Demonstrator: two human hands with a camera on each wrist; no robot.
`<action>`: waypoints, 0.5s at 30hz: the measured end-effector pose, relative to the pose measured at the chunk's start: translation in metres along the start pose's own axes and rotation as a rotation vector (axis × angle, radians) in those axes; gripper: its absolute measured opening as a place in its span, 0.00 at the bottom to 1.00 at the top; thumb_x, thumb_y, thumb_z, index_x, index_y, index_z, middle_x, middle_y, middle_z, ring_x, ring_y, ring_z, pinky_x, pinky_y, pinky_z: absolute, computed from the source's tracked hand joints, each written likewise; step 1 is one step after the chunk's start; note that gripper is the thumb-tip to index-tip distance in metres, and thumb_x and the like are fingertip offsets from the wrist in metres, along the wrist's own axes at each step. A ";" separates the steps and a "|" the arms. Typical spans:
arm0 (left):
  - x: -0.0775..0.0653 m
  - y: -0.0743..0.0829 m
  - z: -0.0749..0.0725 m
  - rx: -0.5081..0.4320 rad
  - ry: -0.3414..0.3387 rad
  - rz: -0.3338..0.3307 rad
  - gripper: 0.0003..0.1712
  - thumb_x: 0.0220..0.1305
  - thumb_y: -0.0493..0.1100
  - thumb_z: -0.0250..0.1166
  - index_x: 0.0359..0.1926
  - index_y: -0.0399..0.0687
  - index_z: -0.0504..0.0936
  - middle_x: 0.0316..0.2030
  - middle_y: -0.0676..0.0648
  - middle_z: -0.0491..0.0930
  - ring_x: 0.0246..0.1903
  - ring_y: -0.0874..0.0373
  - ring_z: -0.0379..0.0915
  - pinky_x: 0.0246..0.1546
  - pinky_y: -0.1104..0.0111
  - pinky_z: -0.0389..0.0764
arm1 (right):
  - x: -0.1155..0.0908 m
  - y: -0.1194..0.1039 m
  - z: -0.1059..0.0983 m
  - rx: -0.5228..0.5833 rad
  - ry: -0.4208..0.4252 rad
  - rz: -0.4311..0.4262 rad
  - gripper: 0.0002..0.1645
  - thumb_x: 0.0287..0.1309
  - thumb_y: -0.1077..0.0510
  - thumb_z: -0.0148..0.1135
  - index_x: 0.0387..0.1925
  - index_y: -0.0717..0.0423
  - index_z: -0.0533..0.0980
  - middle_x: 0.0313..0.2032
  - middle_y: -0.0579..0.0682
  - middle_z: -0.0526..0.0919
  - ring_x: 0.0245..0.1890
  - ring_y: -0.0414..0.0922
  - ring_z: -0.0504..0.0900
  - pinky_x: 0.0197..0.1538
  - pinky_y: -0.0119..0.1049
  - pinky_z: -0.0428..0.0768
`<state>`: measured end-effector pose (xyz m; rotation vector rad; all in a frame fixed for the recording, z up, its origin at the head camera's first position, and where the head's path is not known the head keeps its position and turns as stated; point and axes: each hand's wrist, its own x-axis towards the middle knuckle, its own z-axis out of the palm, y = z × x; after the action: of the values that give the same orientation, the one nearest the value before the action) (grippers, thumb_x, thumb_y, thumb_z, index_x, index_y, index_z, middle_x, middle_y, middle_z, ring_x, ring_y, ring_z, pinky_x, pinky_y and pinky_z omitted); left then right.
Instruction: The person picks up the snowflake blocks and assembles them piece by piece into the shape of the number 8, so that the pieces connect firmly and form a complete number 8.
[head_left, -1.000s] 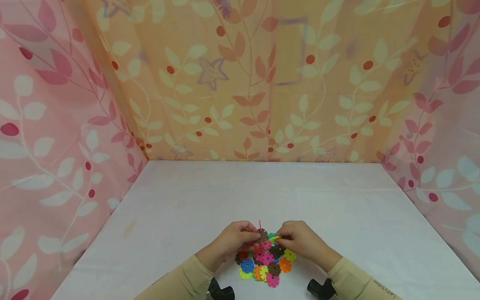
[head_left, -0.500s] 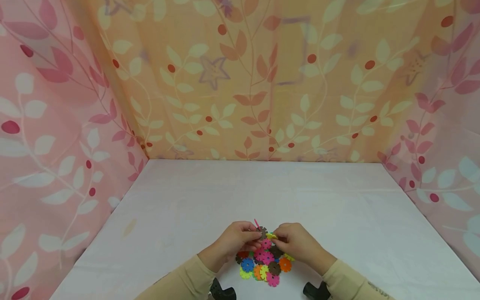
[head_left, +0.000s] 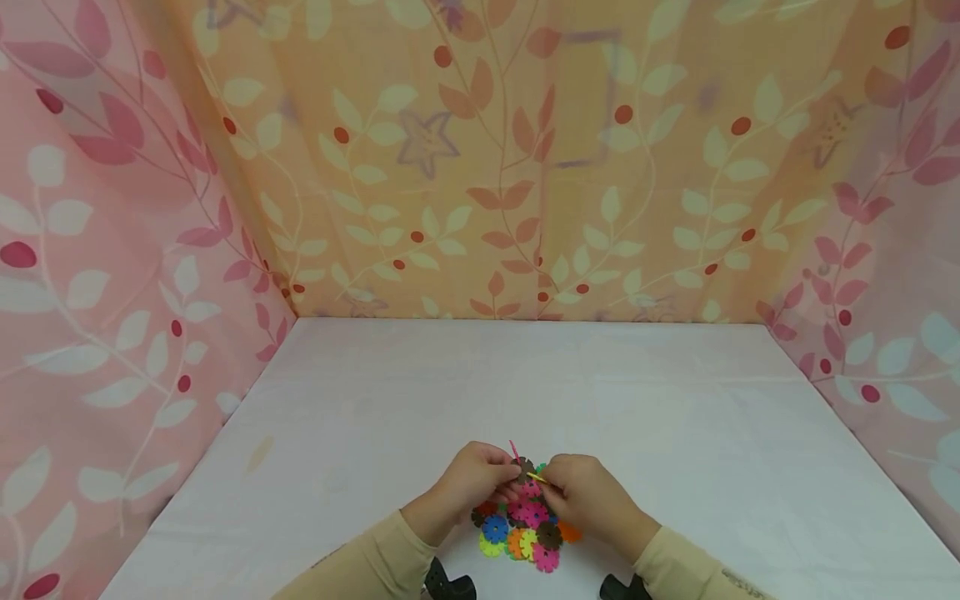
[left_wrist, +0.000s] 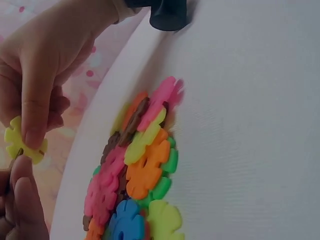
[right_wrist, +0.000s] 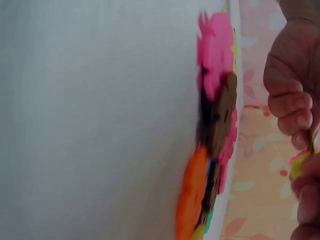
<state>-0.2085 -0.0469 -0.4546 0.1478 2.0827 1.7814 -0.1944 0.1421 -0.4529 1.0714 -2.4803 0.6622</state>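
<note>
A leaf-patterned cloth [head_left: 480, 208] fills the twelve o'clock side, behind the pale worktop [head_left: 480, 383]. Near the worktop's six o'clock edge lies a heap of notched flower-shaped discs [head_left: 528, 515] in mixed colours, overlapping one another. Both hands are above it: the left hand [head_left: 474, 479] towards its ten o'clock, pinching a brown disc [head_left: 527, 467]; the right hand [head_left: 588, 492] towards its two o'clock, pinching a yellow disc [left_wrist: 16, 135]. The two discs meet edge to edge; whether they interlock, I cannot tell. A pink piece [head_left: 513, 449] juts at the brown disc's eleven o'clock.
</note>
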 end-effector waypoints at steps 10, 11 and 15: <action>-0.002 0.000 0.001 -0.017 0.005 0.012 0.11 0.61 0.38 0.59 0.29 0.32 0.81 0.22 0.42 0.82 0.20 0.60 0.78 0.25 0.66 0.80 | 0.000 0.001 0.005 0.003 0.058 0.019 0.11 0.43 0.65 0.67 0.17 0.49 0.75 0.18 0.34 0.69 0.19 0.28 0.63 0.23 0.16 0.64; -0.002 0.001 0.000 -0.032 -0.006 0.014 0.11 0.61 0.39 0.59 0.30 0.32 0.81 0.22 0.42 0.82 0.20 0.59 0.78 0.26 0.66 0.81 | 0.000 0.002 0.005 0.011 0.056 0.040 0.09 0.44 0.65 0.67 0.19 0.50 0.76 0.19 0.34 0.71 0.20 0.28 0.64 0.24 0.17 0.66; -0.002 0.004 -0.004 -0.118 -0.028 0.019 0.15 0.62 0.42 0.59 0.33 0.30 0.81 0.25 0.40 0.82 0.23 0.55 0.80 0.29 0.63 0.81 | 0.000 0.004 0.002 0.030 0.039 0.102 0.03 0.48 0.62 0.67 0.24 0.52 0.80 0.22 0.36 0.75 0.21 0.29 0.66 0.24 0.19 0.70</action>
<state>-0.2092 -0.0504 -0.4497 0.1590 1.9577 1.8966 -0.1975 0.1431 -0.4555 0.9386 -2.5124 0.7459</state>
